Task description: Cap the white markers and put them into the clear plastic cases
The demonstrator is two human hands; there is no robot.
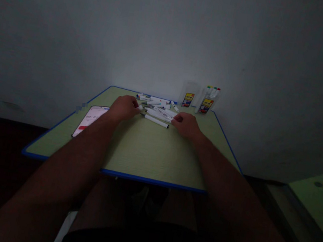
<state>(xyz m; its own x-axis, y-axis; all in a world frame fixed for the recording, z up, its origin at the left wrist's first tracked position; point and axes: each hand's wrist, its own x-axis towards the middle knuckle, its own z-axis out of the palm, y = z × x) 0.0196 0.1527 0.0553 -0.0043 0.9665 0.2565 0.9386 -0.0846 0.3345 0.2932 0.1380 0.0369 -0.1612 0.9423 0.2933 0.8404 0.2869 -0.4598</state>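
Note:
Several white markers (159,112) lie in a loose pile toward the back of the table. My left hand (124,108) is at the pile's left side, its fingers closed on a short white piece (140,108) that looks like a marker cap. On the right side, my right hand (186,125) pinches the end of a white marker (168,118); the fingers partly hide it. Between the hands and nearer to me lies a single white marker (157,121), with a narrow dark tip on the left and a dark end on the right.
The small light green table (156,156) has a blue edge and stands against a grey wall (174,38). A clear case (188,96) and another case holding markers with coloured ends (206,103) stand at the back right. A lit phone (88,120) lies by my left forearm.

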